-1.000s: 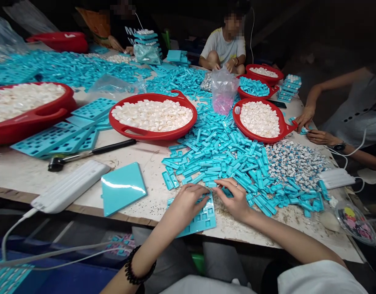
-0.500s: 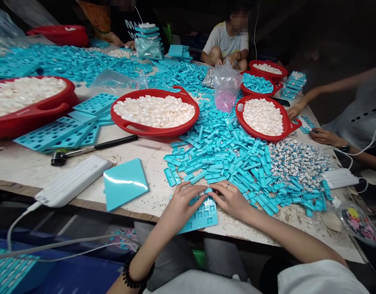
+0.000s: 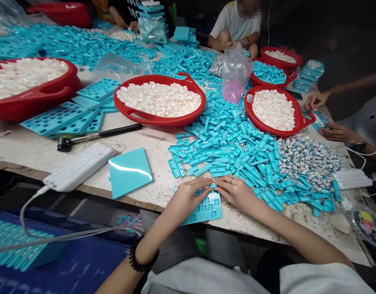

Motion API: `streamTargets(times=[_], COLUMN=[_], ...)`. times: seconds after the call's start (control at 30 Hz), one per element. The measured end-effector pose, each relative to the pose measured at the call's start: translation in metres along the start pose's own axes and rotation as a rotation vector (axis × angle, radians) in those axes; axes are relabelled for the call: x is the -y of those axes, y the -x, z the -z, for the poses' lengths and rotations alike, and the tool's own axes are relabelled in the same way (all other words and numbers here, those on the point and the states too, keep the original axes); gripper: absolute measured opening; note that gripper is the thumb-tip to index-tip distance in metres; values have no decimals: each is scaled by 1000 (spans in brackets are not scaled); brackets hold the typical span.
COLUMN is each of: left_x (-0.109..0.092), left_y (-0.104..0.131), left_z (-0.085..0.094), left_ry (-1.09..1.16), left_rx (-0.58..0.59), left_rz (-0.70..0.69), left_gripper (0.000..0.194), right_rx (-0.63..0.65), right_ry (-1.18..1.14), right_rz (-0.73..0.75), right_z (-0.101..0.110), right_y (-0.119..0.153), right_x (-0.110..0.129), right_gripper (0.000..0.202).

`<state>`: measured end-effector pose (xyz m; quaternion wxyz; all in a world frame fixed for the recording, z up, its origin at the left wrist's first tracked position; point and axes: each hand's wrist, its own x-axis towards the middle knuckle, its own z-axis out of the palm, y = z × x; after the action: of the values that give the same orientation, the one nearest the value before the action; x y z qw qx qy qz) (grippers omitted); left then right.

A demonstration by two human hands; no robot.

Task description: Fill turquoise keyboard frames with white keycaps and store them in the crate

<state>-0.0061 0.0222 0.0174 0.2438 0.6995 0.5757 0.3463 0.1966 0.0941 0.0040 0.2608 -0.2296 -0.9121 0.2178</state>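
A light-blue plastic panel with rows of square openings (image 3: pixel 206 210) lies at the table's front edge, before my body. My left hand (image 3: pixel 186 199) is closed, with its fingertips at a small blue plastic piece (image 3: pixel 213 185) above the panel's far part. From the other side, my right hand (image 3: pixel 238 192) pinches the same piece, thumb and fingers together. Fingers cover most of the piece and the panel's upper rows. Just beyond both hands spreads a heap of loose blue plastic strips (image 3: pixel 227 143).
Red basins of white caps stand at left (image 3: pixel 38 104), centre (image 3: pixel 163 120) and right (image 3: pixel 252 114). A blue square plate (image 3: pixel 131 175), a white power strip (image 3: pixel 80 167) and a black-handled hammer-like tool (image 3: pixel 117 131) lie left. At right, a co-worker's hands (image 3: pixel 337 132) handle another panel.
The camera view has shifted, so the table's things appear higher and slightly right. My hands keep together at the small piece over the panel. The right-hand co-worker's hands have moved a little.
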Motion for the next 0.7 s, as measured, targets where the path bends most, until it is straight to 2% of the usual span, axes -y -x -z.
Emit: streamTargets(times=[0.3, 0.7], left_x=[5, 3], left_y=[7, 2], left_z=[-6, -4], left_ry=[-1, 1], left_rx=[-95, -31], left_rz=[-44, -35], left_gripper=[24, 23], right_rx=[-79, -11], right_ry=[14, -43], right_rz=[-19, -94], right_z=[-6, -2], right_y=[6, 4], right_x=[1, 7], right_gripper=[25, 23])
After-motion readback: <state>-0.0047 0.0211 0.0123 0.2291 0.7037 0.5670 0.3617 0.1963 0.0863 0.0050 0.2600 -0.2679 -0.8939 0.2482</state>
